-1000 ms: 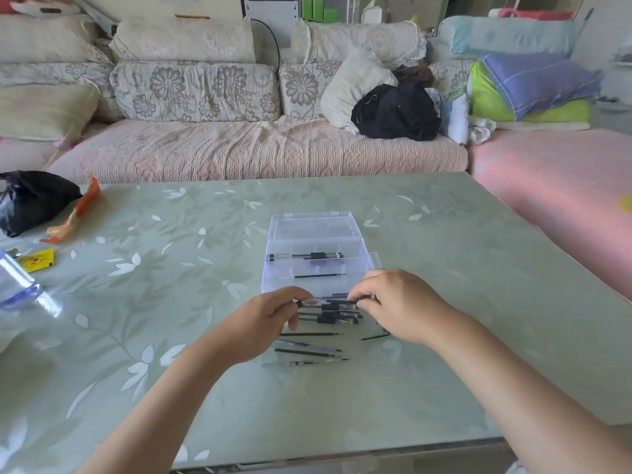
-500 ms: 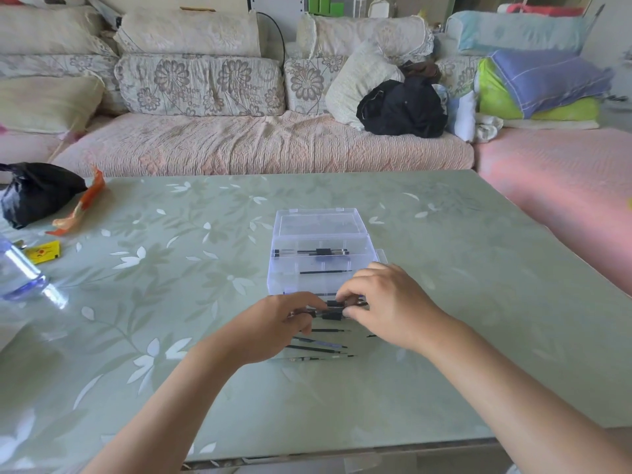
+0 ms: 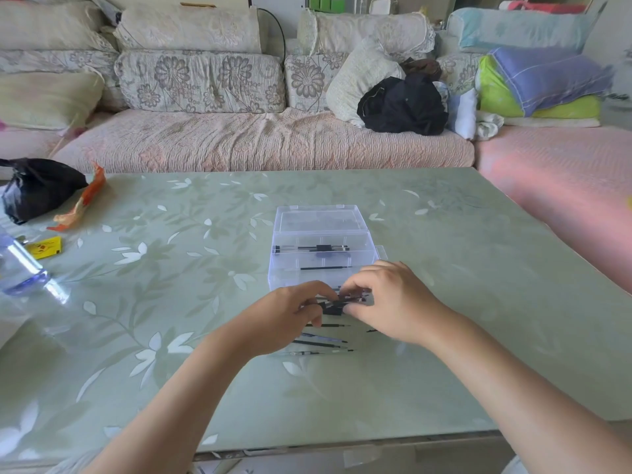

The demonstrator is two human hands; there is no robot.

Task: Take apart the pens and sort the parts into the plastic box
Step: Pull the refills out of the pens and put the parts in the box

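A clear plastic box [image 3: 366, 239] stands open mid-table, its lid tipped back. One compartment holds a clear pen barrel with a black clip [image 3: 313, 248]; the compartment in front holds a thin black refill [image 3: 325, 268]. Just in front of the box my left hand [image 3: 285, 319] and my right hand [image 3: 393, 302] meet over a small heap of black pen parts [image 3: 337, 304], fingers curled and pinching a black piece between them. Several thin refills [image 3: 323, 343] lie on the table under and in front of my hands.
A black bag [image 3: 36, 188] and an orange wrapper [image 3: 83, 201] lie at the table's far left, with a yellow packet [image 3: 44, 248] and a clear bottle [image 3: 20, 268] nearer. A sofa with cushions runs behind the table [image 3: 478, 285]. Its front edge is close to me.
My hands have drawn closer together over the pen parts, and the right hand has slid left toward the left hand. The view has tilted slightly.
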